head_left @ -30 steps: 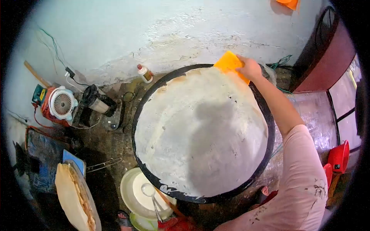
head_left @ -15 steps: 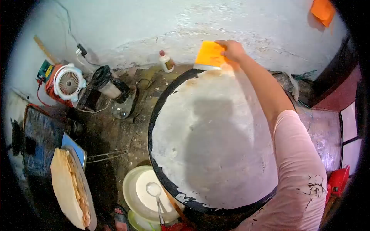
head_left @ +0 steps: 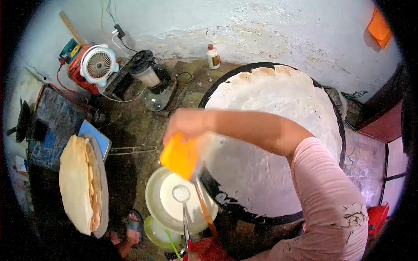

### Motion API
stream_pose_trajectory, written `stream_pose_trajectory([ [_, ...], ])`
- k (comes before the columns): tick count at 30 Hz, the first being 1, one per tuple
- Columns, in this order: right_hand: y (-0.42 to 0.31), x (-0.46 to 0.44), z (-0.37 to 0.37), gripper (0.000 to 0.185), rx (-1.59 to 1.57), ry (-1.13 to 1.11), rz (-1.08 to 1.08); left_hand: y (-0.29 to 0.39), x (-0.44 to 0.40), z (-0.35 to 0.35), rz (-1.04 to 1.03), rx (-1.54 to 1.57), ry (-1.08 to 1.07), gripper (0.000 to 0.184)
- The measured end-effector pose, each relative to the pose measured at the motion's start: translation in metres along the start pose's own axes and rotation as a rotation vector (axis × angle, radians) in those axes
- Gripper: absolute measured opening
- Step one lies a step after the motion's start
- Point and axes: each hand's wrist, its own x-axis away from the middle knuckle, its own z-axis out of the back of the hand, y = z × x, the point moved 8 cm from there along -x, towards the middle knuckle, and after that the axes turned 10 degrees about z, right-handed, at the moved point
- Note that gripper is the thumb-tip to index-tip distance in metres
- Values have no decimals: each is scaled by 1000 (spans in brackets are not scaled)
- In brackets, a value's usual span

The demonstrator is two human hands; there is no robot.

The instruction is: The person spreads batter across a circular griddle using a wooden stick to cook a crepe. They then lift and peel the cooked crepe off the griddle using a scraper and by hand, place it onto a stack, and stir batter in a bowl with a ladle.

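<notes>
My right hand (head_left: pixel 186 122) grips an orange flat scraper (head_left: pixel 179 155), slightly blurred by motion, over the left edge of a big round griddle (head_left: pixel 338 130). A thin white sheet of batter (head_left: pixel 265 174) covers most of the griddle, its far rim browned and slightly lifted. Just below the scraper stands a pale bowl (head_left: pixel 152 200) of white batter (head_left: pixel 167 198). A ladle (head_left: pixel 181 194) rests in it, its handle toward me, beside a brown stick (head_left: pixel 205 209) leaning at the bowl's right side. My left hand is out of view.
At left lies a stack of thin flatbreads (head_left: pixel 76 187) beside a blue-topped board (head_left: pixel 96 137). Behind are a blender (head_left: pixel 150 80), a round fan (head_left: pixel 99 65) and a white bottle (head_left: pixel 213 57). A green bowl (head_left: pixel 156 232), red cloth (head_left: pixel 207 250) and sandalled foot (head_left: pixel 134 226) are near the bottom.
My right hand has swung from the griddle's far edge toward me and left, carrying the scraper near the batter bowl. The view has shifted, and the sheet's far edge now shows uncovered.
</notes>
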Motion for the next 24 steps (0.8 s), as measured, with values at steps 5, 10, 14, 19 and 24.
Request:
stream_pose_trajectory([
  [5,-196,-20,-134,25,76,-505,329,-9,21,15,14,53,44,45],
  [10,-326,28,-124,15,95,-242,220,-15,38,37,-1,141,13,37],
  [14,-298,90,-74,31,-117,-148,-781,-22,54,37,1,165,6,36],
  [19,-280,189,-57,46,152,607,-1078,-38,72,28,1,116,-46,38],
  [24,-268,163,-47,45,350,601,-1032,-35,76,34,-5,205,18,33],
])
